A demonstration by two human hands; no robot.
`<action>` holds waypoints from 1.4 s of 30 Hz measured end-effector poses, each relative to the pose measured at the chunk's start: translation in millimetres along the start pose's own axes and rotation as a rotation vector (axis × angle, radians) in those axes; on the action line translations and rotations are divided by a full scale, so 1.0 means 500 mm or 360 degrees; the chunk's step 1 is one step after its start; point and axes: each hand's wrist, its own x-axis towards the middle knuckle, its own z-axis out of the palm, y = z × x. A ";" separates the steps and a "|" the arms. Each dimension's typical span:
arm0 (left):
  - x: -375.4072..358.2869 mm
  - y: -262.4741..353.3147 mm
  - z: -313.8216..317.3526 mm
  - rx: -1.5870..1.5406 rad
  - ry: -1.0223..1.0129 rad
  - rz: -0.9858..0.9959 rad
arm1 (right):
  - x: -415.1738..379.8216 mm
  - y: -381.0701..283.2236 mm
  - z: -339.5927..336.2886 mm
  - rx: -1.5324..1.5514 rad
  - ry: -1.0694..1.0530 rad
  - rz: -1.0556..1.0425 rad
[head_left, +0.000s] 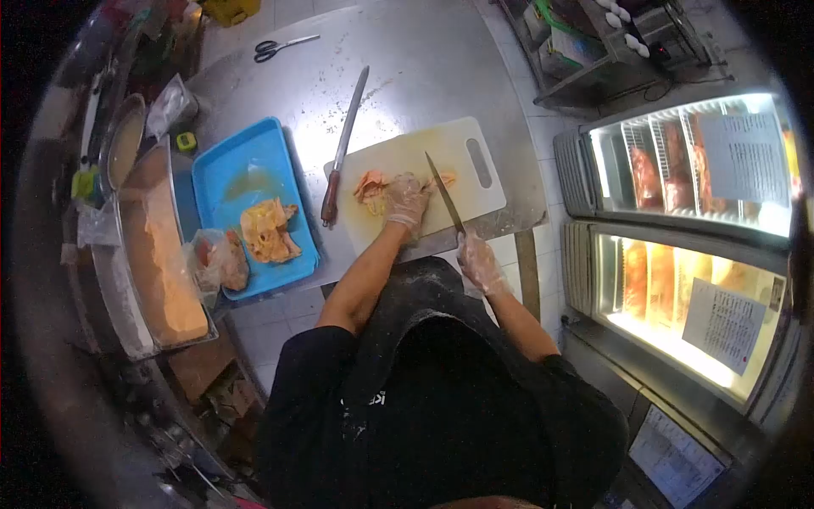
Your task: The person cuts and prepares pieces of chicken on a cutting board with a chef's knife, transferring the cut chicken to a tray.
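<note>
— What do the containers hold?

— The blue tray [222,174] on the tabletop [424,59] carries a pale orange slab of meat [268,230], and a clear bag [219,261] with reddish contents rests on its near-left corner. Left of it, a deep steel pan [127,280] is filled with orange-tan crumb or batter; beyond that sits a round bowl [124,146] of beige mix.

— And the knife?

— The knife [444,193] lies over the white cutting board [471,191], its long axis running from the handle at the board's near edge up and leftward, tip pointing away from the person toward the board's middle. The right hand [481,263], gloved, has its fingers wrapped tight around the handle.

— The other hand?

— The left hand [405,200], also gloved, presses down on the piece of meat [371,187] on the board, fingers curled over it, just left of the blade.

— Anything else?

— A second long knife [343,146] lies beside the board, tip pointing away, and scissors [281,46] lie at the far edge.
</note>
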 end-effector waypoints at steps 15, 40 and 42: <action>-0.021 -0.043 -0.016 -0.0474 0.0165 0.0042 | 0.182 -0.130 -0.059 0.0305 -0.0175 0.0165; -0.070 -0.067 0.000 -0.0407 0.0351 -0.0153 | 0.070 -0.094 0.004 0.0197 -0.0164 0.0108; -0.068 -0.063 -0.016 -0.0366 0.0258 -0.0209 | 0.025 -0.082 0.002 0.0235 -0.0134 0.0166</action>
